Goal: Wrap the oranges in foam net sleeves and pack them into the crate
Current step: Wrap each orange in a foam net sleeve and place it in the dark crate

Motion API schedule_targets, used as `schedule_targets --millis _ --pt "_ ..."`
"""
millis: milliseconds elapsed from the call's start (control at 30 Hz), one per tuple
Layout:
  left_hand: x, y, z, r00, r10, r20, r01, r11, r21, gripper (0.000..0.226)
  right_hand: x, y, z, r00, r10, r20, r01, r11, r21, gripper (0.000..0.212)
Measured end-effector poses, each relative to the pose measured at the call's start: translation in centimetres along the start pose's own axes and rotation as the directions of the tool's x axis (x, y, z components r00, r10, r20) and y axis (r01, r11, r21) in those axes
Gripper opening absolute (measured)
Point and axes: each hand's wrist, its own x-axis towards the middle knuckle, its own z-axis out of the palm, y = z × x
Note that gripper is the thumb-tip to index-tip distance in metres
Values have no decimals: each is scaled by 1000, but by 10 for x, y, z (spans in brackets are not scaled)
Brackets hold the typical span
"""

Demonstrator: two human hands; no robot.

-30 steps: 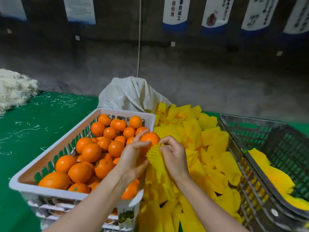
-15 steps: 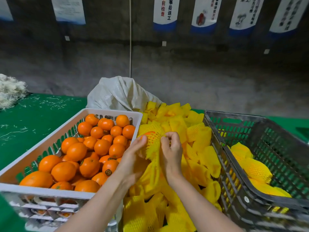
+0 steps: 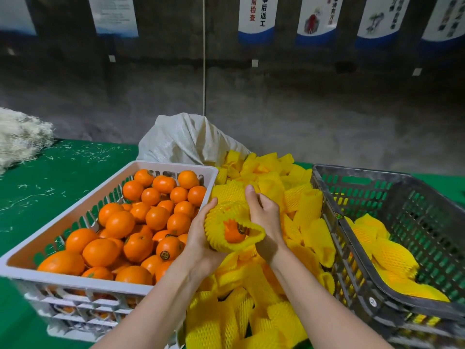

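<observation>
An orange (image 3: pixel 232 234) sits inside a yellow foam net sleeve (image 3: pixel 227 217), its skin showing through the sleeve's open end. My left hand (image 3: pixel 201 239) cups the sleeved orange from the left and below. My right hand (image 3: pixel 264 215) grips the sleeve's right side, fingers curled over its top. A white crate (image 3: pixel 83 207) on the left holds several bare oranges (image 3: pixel 151 217). A dark grey crate (image 3: pixel 377 177) on the right holds wrapped oranges (image 3: pixel 387 255).
A heap of loose yellow sleeves (image 3: pixel 281 187) fills the gap between the crates and spreads toward me. A white woven sack (image 3: pixel 186 139) stands behind it. The green table (image 3: pixel 50 177) carries white scraps, with a pile of white fibre (image 3: pixel 20 134) at far left.
The sleeve has been pulled over the orange, which now sits almost fully inside it. Both hands came lower and turned the sleeve's open end toward me.
</observation>
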Motion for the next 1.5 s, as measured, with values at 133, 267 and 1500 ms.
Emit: schedule_targets --millis 133,267,1500 --pt "2 1 0 999 -26 25 25 1000 5 38 1 2 -3 973 193 127 -211 966 149 36" --pt "0 4 4 999 40 -30 -38 998 53 41 -1 9 -3 969 132 208 -171 968 181 31" --pt "-8 -5 -5 992 126 7 -107 806 582 85 -24 34 -13 986 46 159 -55 997 52 20"
